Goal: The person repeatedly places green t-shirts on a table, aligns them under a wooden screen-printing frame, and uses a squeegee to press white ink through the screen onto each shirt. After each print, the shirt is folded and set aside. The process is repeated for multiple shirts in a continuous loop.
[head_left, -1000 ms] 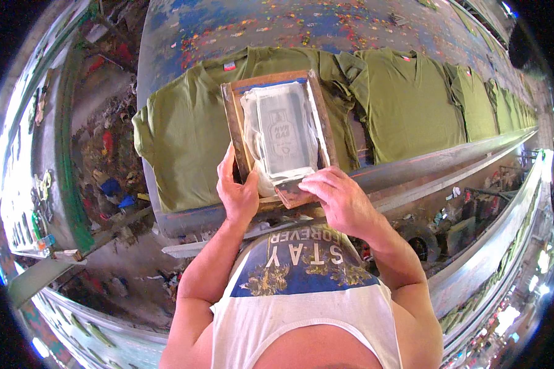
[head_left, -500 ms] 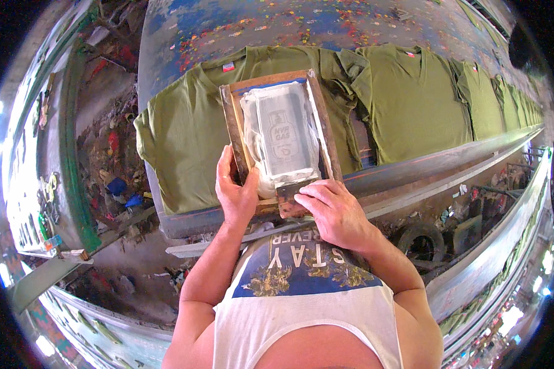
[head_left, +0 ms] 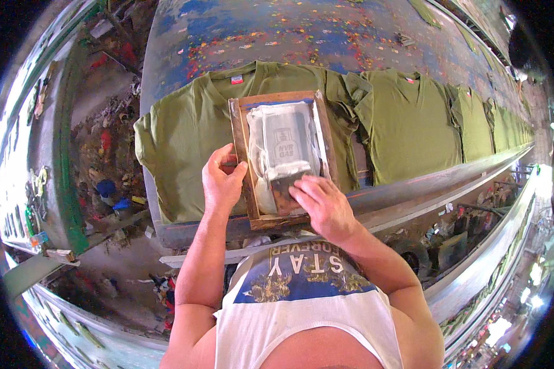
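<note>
A wooden screen-printing frame (head_left: 239, 123) lies over the front of an olive-green T-shirt (head_left: 178, 123). My left hand (head_left: 223, 181) grips its left side rail, with thumb and fingers at the wood. In my right hand (head_left: 322, 206) is a squeegee (head_left: 281, 190), its dark handle partly under my fingers. The blade stands on the near half of the mesh (head_left: 289, 126), against a whitish band of ink. Above the blade a grey bottle-shaped design shows through the mesh; its lower part is covered.
More olive T-shirts (head_left: 406, 123) lie in a row to the right along the paint-spotted table (head_left: 258, 37). A metal rail (head_left: 412, 206) runs along the near edge. Rags and litter (head_left: 108, 184) cover the floor at left. A tyre (head_left: 412, 258) sits below at right.
The squeegee has moved away from me over the mesh, from the near end onto the lower part of the design. My left hand's thumb has shifted outward on the side rail.
</note>
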{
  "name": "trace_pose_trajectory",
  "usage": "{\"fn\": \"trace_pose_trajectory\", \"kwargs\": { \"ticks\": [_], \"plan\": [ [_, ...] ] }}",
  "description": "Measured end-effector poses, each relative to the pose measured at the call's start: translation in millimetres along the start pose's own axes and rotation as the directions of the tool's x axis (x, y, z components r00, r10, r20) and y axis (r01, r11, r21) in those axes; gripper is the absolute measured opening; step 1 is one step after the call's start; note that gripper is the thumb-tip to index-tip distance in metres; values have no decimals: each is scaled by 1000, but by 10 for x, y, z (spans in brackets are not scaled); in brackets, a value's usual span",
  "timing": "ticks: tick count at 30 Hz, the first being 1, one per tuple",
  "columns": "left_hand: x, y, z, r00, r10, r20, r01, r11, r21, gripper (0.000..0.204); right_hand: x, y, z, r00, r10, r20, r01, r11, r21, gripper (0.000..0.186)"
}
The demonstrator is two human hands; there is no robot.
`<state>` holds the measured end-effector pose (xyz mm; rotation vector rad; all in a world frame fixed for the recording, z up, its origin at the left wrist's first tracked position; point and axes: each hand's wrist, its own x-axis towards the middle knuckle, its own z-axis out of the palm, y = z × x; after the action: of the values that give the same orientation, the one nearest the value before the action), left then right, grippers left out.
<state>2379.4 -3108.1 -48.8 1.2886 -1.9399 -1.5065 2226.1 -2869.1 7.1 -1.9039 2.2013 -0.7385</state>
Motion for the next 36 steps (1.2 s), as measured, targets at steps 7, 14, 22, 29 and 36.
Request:
{"fn": "trace_pose_trajectory", "kwargs": {
  "ticks": [7, 14, 22, 29, 36],
  "plan": [
    [51, 133, -71, 983, -161, 85, 170, 979, -112, 62, 837, 538, 63, 997, 5, -72, -7, 1000, -16, 47],
    [56, 230, -110, 967, -215, 135, 235, 959, -157, 63, 1370, 814, -141, 997, 48, -52, -45, 997, 57, 44],
    [103, 251, -140, 958, -232, 168, 259, 952, -162, 63, 956, 664, -127, 996, -52, 70, 52, 999, 14, 45],
    [131, 146, -128, 966, -205, 157, 231, 959, -167, 62, -26, -100, -130, 995, -47, 84, 43, 998, 51, 38],
    [170, 107, -136, 969, -160, 187, 193, 966, -173, 63, -134, -198, -79, 996, -14, 86, 9, 999, 53, 33]
  ]
}}
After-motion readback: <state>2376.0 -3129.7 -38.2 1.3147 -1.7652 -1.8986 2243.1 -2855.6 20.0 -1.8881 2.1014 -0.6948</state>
